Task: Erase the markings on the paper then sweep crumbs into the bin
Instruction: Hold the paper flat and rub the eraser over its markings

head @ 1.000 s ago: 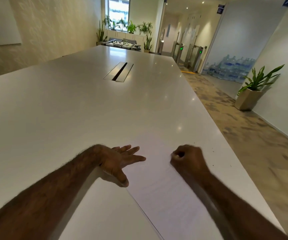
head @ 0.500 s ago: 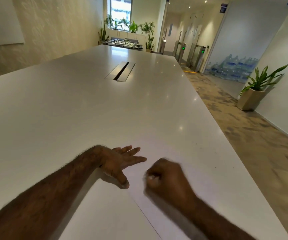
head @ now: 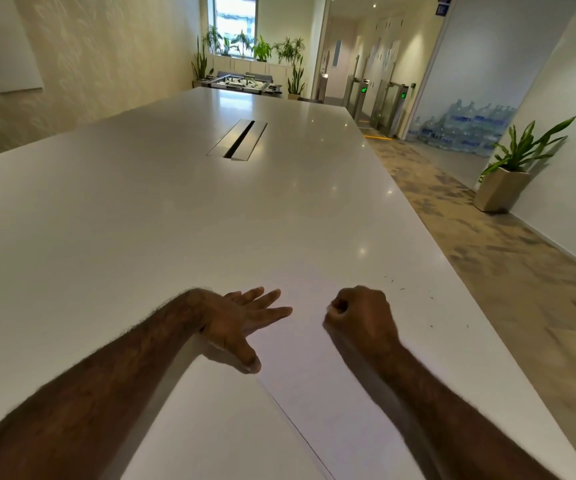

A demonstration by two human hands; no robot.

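Observation:
A white sheet of paper (head: 314,379) lies on the near right part of the long white table (head: 134,220). My left hand (head: 245,318) rests flat on the sheet's left edge, fingers spread. My right hand (head: 361,320) is curled into a fist on the paper's upper part and grips a small eraser, which the fingers almost fully hide. Tiny dark eraser crumbs (head: 393,282) are scattered on the table just right of the sheet, near the table's edge. No markings are clear on the paper. No bin is in view.
A metal cable slot (head: 238,139) is set in the table's middle. The table's right edge runs close beside the paper, with carpeted floor beyond. A potted plant (head: 503,188) stands by the right wall. Turnstiles and stacked water bottles are farther back.
My right fist swept left across the paper toward my left hand, then back right and up. My left hand stayed flat in place.

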